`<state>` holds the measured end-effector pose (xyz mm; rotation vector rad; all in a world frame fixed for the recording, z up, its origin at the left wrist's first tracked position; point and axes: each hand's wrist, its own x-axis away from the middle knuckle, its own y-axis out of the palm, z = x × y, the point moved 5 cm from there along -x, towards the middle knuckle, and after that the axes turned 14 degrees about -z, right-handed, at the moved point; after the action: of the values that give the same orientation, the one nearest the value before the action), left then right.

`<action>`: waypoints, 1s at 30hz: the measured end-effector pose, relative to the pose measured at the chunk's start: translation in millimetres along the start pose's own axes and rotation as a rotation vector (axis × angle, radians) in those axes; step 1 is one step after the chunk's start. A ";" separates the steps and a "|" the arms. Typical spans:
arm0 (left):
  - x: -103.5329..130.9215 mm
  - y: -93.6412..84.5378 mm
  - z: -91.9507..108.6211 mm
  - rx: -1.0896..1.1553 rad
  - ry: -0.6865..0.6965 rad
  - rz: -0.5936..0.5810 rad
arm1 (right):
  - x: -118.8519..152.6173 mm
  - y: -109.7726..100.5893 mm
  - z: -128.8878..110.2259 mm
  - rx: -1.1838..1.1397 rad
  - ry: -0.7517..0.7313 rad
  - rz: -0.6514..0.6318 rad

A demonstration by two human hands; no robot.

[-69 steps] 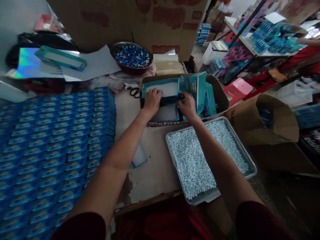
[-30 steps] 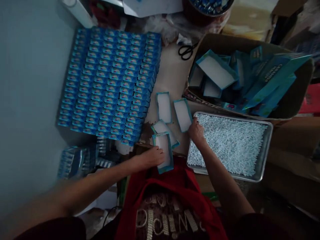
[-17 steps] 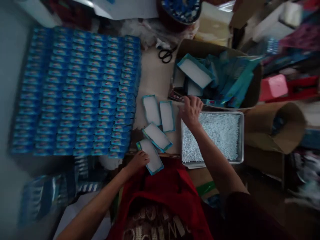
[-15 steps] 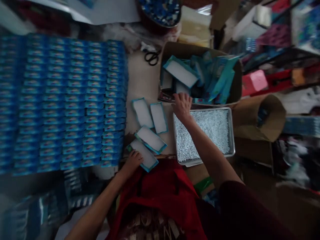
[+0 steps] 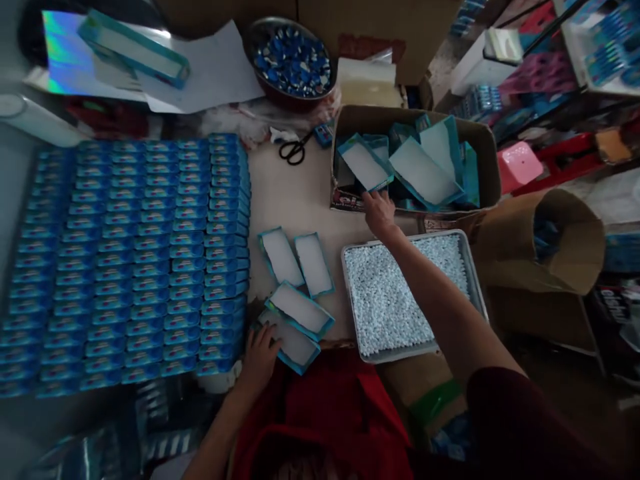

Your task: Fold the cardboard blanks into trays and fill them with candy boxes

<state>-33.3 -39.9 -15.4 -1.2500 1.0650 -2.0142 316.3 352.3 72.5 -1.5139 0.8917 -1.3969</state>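
Observation:
My left hand point(image 5: 261, 350) lies with fingers apart on the left end of a shallow blue box with a white inside point(image 5: 295, 343), the lowest of several such boxes on the table. Another blue box point(image 5: 303, 310) partly overlaps it. At the front edge of a cardboard carton point(image 5: 415, 120), my right hand point(image 5: 380, 212) has its fingers closed on the lower end of a tilted blue-and-white box point(image 5: 366, 163). Its fingertips are partly hidden. More such boxes lie in the carton. Below my right forearm sits a metal tray point(image 5: 350, 293) filled with small pale beads point(image 5: 390, 300).
Rows of blue packets point(image 5: 150, 260) cover the left side. Black scissors point(image 5: 293, 152) lie behind the loose boxes. A bowl of blue gems point(image 5: 293, 63) stands at the back. To the right are an open paper bag point(image 5: 575, 240) and a pink stool point(image 5: 520, 167).
The camera view has shifted, so the table sits lower in the picture. Boxes inside the carton lie differently, and my right hand is at its front edge. My left hand stays on the same box.

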 end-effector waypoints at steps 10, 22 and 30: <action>53.4 19.6 15.6 0.755 -0.640 0.407 | -16.6 -3.5 -28.1 -0.019 -0.005 0.062; 25.9 42.4 36.4 1.446 -1.033 0.298 | 84.1 84.0 -160.3 -0.230 -0.292 -0.140; -23.7 22.1 11.8 1.098 -0.881 0.136 | 23.5 111.9 -225.6 -0.057 -0.136 -0.326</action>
<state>-11.8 -37.8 -42.2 -1.1266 -0.3553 -1.2811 100.9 261.2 -23.8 -1.8362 0.6245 -1.4834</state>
